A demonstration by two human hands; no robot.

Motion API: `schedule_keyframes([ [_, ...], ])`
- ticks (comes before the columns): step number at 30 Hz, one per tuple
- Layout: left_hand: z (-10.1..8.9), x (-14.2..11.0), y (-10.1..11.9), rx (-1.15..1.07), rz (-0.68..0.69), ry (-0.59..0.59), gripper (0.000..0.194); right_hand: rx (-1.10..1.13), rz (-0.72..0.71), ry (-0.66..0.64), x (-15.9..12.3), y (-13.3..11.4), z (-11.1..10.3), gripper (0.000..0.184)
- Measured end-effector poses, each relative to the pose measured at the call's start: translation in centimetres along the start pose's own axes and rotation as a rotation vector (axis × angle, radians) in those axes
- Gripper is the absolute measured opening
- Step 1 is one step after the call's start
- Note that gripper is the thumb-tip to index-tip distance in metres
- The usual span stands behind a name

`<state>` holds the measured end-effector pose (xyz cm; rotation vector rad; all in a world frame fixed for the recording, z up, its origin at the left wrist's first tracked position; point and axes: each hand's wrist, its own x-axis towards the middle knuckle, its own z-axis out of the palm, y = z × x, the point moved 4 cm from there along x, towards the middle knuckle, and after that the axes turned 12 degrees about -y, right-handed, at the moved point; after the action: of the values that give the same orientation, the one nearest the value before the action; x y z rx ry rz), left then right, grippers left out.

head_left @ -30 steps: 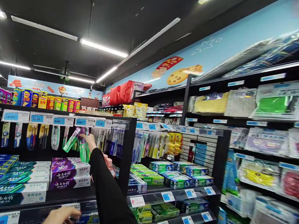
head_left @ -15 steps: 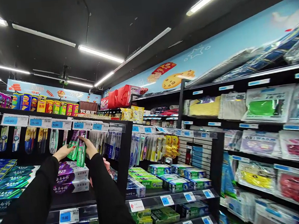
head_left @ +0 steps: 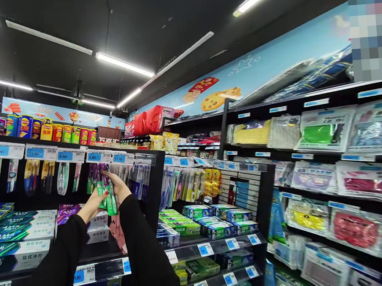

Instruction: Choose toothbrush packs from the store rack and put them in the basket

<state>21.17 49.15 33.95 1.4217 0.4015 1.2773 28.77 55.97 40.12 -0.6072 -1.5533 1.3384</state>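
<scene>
In front of a hanging row of purple-and-green toothbrush packs [head_left: 92, 177], my right hand [head_left: 119, 187] grips the upper part of a green DARLIE toothbrush pack [head_left: 111, 203]. My left hand [head_left: 94, 204] pinches the side of another green toothbrush pack [head_left: 100, 195] just beside it. Both packs hang close together, lower ends downward; whether they are off the hook I cannot tell. Below my hands sit white-and-purple toothpaste boxes [head_left: 98, 233] on a shelf, partly hidden by my left sleeve. A pink item [head_left: 118, 237] shows between my forearms.
Price tags [head_left: 67, 156] line the rail above the hanging toothbrushes. A black upright panel [head_left: 159, 185] stands right of my hands, with DARLIE toothpaste boxes [head_left: 184, 225] beyond it. Snack canisters [head_left: 46, 130] top the shelf. Bagged goods [head_left: 318, 128] fill the right-hand rack.
The view has swung slightly right. My hands have shifted right relative to the shelf, and the fanned packs are now drawn together, leaving the row behind more visible.
</scene>
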Motion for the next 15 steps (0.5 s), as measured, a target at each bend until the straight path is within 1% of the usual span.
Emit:
schedule_keyframes([
  [3,1.1,-0.2,-0.1,-0.006,0.012,0.004,0.031,-0.065,0.062,-0.004,-0.2,-0.5,-0.3,0.025],
  [5,1.2,0.2,-0.1,0.01,0.039,0.028,0.027,-0.107,0.068,0.008,-0.2,-0.6,-0.5,0.025],
  [8,0.4,0.9,0.0,0.055,0.082,0.081,0.021,-0.156,0.047,0.03,-0.4,-0.4,-0.5,0.026],
  [10,-0.4,1.2,0.1,0.092,0.099,0.111,0.02,-0.177,0.017,0.052,-0.6,-0.1,-0.4,0.026],
  [12,-1.1,1.2,0.2,0.129,0.114,0.118,0.024,-0.188,-0.015,0.076,-0.8,0.4,-0.3,0.026],
  [15,-1.7,0.7,0.3,0.183,0.137,0.12,0.033,-0.188,-0.065,0.113,-1.2,1.0,-0.2,0.026],
])
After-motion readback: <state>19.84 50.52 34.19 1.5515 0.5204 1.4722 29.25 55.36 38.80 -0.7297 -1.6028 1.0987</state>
